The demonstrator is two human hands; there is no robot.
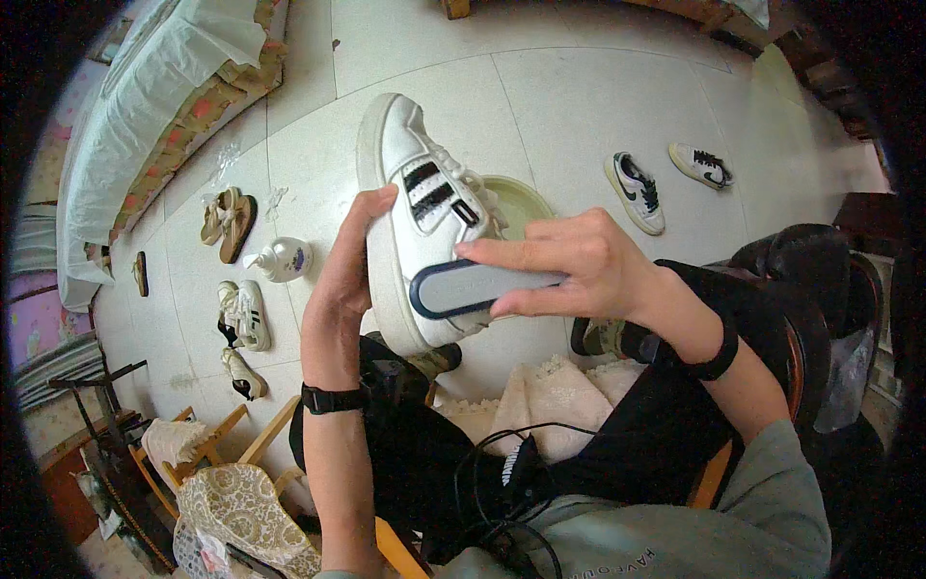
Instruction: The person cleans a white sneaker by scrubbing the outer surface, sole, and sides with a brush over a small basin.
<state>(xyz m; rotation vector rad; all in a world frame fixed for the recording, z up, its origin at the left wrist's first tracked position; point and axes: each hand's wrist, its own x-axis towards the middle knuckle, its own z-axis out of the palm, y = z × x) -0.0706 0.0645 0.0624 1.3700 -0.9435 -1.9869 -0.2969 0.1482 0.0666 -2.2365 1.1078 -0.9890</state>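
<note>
Up in front of me is a white sneaker [405, 155] with black side stripes, its toe pointing away from me. My left hand [362, 250] grips it by the sole, thumb along the sidewall and the other fingers hidden behind. In my right hand [571, 268] is a brush [481, 286] with a grey back and dark blue rim, pinched between thumb and fingers. The brush lies against the sneaker's heel side; its underside is hidden. Beyond the shoe a pale green basin [517, 199] stands on the floor, partly covered by the sneaker and my right hand.
A white pump bottle [283, 259] stands left on the tiled floor, near brown sandals [237, 224] and white sneakers [249, 315]. Two black-and-white sneakers [638, 194] lie to the right. Black cables [506, 470] cross my lap. A patterned cloth [246, 514] hangs at lower left.
</note>
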